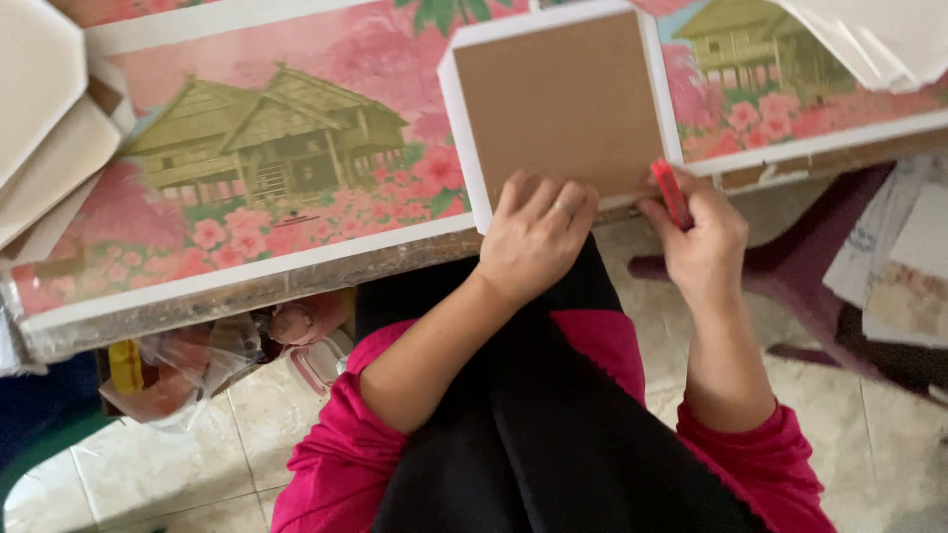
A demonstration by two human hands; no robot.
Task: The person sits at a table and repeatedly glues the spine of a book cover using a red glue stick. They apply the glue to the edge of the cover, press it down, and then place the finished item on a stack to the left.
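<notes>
Pale tiled floor (178,464), maroon plastic stool (800,276)

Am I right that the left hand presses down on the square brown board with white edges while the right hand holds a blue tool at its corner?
Not quite: the head view shows the tool in the right hand is red, not blue. The left hand does press on the square brown board with white edges.

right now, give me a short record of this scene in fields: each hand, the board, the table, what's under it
left hand: pressed flat on the lower edge of the square brown cardboard board with white border
right hand: grips a small red tool at the board's lower right corner
board: lies on the table, slightly tilted
table: pink printed table cover with houses and flowers
under table: clear plastic bag on the tiled floor
</notes>
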